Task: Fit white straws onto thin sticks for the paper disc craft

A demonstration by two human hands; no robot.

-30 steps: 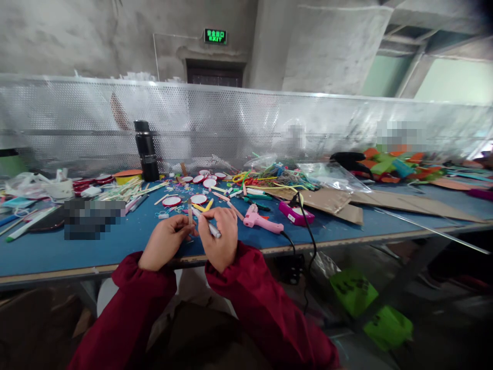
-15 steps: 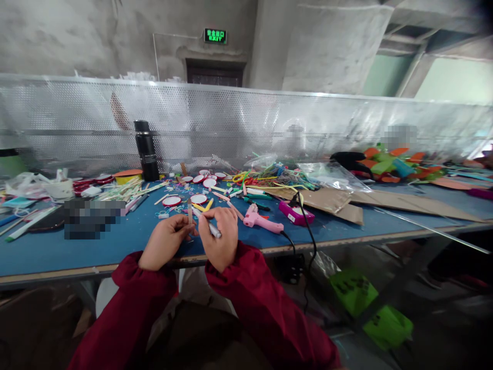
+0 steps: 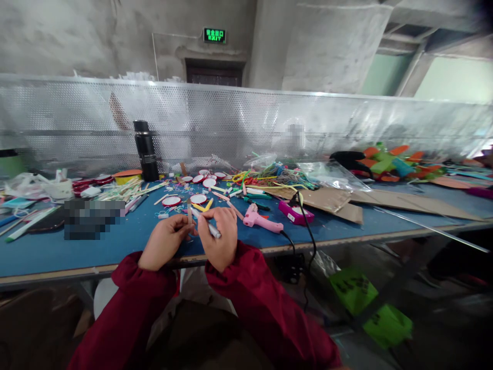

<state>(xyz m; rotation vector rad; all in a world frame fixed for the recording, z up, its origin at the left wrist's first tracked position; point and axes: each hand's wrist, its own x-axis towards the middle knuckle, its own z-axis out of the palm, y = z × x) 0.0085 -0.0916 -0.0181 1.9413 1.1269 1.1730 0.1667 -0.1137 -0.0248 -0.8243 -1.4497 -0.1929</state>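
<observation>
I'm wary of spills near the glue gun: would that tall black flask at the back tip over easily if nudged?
Probably yes if pushed high up: the black flask stands upright, tall and narrow on a small base. Its rigid, likely metal body should not flex, and may be heavy if filled, which cannot be seen. Once down, its round shape would likely roll toward the sticks beside it.

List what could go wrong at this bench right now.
The pink glue gun lies beside the right hand; if it is hot, a stray reach could burn. Its black cord hangs over the table edge and could snag a knee, dragging the gun off. The left hand pinches a small stick close to the white pen, whose tip may mark fingers.
</observation>
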